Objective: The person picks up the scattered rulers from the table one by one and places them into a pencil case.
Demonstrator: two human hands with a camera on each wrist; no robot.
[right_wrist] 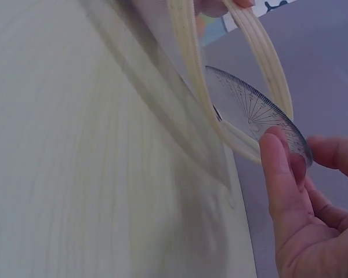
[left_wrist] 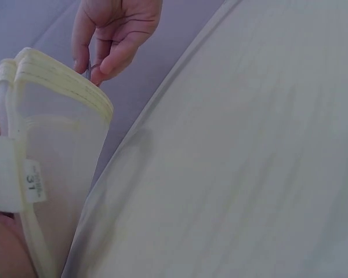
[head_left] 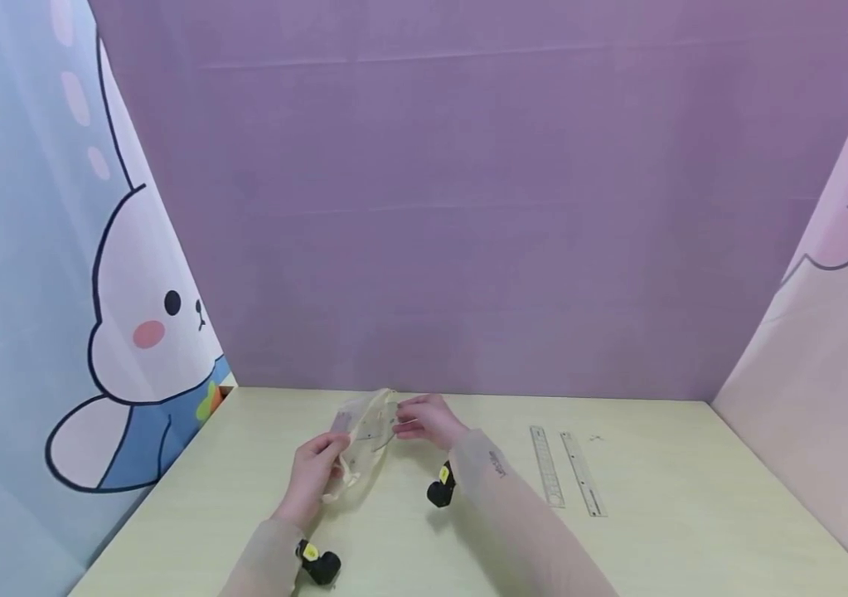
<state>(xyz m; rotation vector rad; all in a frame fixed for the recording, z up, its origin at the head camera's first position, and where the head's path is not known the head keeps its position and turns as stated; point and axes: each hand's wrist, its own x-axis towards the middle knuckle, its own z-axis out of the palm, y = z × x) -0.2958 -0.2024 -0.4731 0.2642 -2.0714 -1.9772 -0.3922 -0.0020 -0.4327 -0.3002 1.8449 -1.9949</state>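
Observation:
A see-through pouch (head_left: 364, 427) with cream edging and a white label is held up above the table by my left hand (head_left: 312, 473), which grips its near side. In the right wrist view the pouch's cream-trimmed mouth (right_wrist: 269, 66) gapes in a loop. My right hand (head_left: 429, 420) pinches a clear protractor (right_wrist: 252, 104) by one end between thumb and fingers. Most of the protractor lies within the loop of the mouth, its held end sticking out. The left wrist view shows the right hand's fingertips (left_wrist: 104, 66) close beside the pouch's top edge.
Two clear rulers (head_left: 547, 468) lie side by side on the pale table (head_left: 662, 497), right of my right forearm. Just beyond them is a small faint clear item (head_left: 597, 438). A purple curtain (head_left: 468, 207) hangs behind the table, with printed cloths at both sides.

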